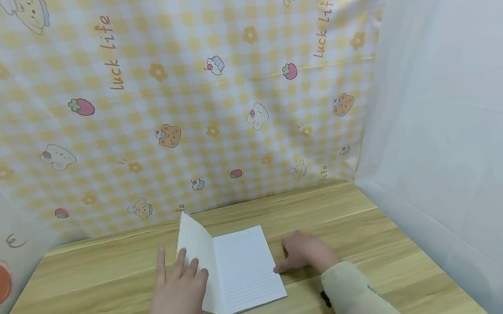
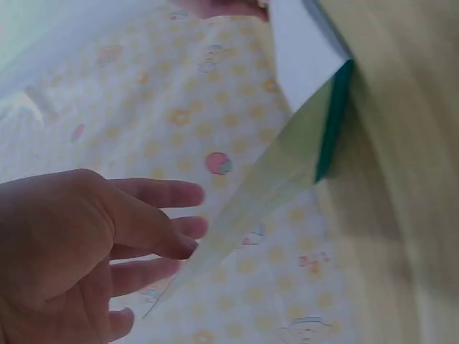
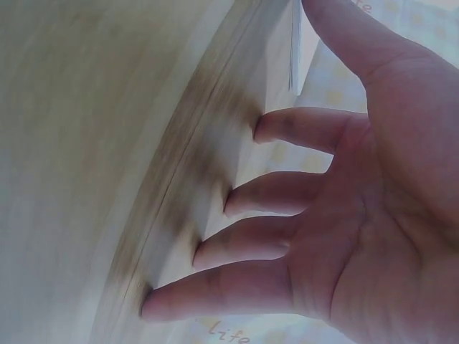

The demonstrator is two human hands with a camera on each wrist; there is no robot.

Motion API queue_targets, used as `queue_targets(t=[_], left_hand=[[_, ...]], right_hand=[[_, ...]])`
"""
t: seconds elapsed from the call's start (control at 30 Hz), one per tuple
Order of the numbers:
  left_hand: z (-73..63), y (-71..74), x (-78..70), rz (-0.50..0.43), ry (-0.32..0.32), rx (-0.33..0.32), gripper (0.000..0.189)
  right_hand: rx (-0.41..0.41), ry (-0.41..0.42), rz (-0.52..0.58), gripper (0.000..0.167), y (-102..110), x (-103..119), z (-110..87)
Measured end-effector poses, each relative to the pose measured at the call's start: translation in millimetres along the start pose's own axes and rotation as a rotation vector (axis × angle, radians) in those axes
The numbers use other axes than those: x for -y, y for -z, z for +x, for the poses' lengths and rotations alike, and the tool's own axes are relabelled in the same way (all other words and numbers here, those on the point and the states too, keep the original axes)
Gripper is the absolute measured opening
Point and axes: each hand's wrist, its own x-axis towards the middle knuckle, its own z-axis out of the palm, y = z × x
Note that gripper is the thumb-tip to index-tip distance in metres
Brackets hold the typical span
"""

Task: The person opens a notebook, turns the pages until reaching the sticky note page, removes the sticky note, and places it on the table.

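A notebook (image 1: 250, 270) lies spread on the wooden table, its right side showing a lined white page. Its left leaf (image 1: 207, 270) stands raised at a slant; a green strip of cover (image 2: 333, 122) shows beside it in the left wrist view. My left hand (image 1: 176, 296) is at this raised leaf, fingers spread and fairly straight, with the thumb tip right at the leaf's edge. My right hand (image 1: 305, 251) rests its fingertips on the table to the right of the notebook. The right thumb (image 3: 341, 32) reaches the notebook's right edge.
The wooden table (image 1: 104, 279) ends at a yellow checked cloth (image 1: 205, 104) hung behind it. White cloth walls (image 1: 459, 122) stand on both sides. A small black object (image 1: 325, 299) shows beside the right sleeve.
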Motion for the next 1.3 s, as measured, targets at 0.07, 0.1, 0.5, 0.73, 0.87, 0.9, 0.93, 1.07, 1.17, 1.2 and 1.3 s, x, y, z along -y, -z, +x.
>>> queue_targets(t=[0.07, 0.1, 0.5, 0.73, 0.87, 0.9, 0.93, 1.07, 1.17, 1.2, 1.3], left_hand=[[-3.5, -9.7, 2.1, -0.014, 0.033, 0.081, 0.047], [-4.4, -15.2, 2.6, -0.034, 0.055, 0.128, 0.043], [3.9, -59.2, -0.3, -0.439, 0.225, 0.462, 0.061], [24.9, -59.0, 2.6, -0.484, 0.219, 0.539, 0.074], [30.6, -58.7, 3.4, -0.492, 0.192, 0.567, 0.077], [31.0, -58.9, 2.6, -0.493, 0.193, 0.568, 0.077], [30.6, -59.5, 1.4, -0.496, 0.196, 0.567, 0.078], [28.0, -59.3, -4.8, -0.507, 0.214, 0.560, 0.081], [27.3, -58.1, -8.4, -0.512, 0.246, 0.558, 0.085], [27.4, -57.4, -9.2, -0.511, 0.257, 0.556, 0.087], [28.3, -56.4, -10.3, -0.503, 0.285, 0.551, 0.091]], right_hand=[[0.002, 0.003, -0.007, 0.055, -0.5, 0.9, 1.2], [0.003, 0.004, -0.010, 0.055, -0.7, 1.4, 1.7], [0.017, -0.002, 0.011, 0.062, -2.8, 6.7, 2.9], [0.028, 0.019, 0.010, 0.063, -1.2, 7.4, 5.2], [0.038, 0.017, 0.018, 0.065, -1.7, 5.7, 7.7], [0.039, 0.015, 0.017, 0.064, -1.7, 5.4, 7.2], [0.037, 0.016, 0.012, 0.064, -1.6, 5.2, 6.5], [0.057, 0.005, 0.028, 0.053, -0.7, 8.0, -4.3], [0.106, -0.007, 0.043, 0.050, 1.3, 14.1, -17.8], [0.120, -0.004, 0.038, 0.050, 1.9, 16.5, -21.9], [0.132, 0.014, -0.013, 0.050, 2.4, 24.1, -29.7]])
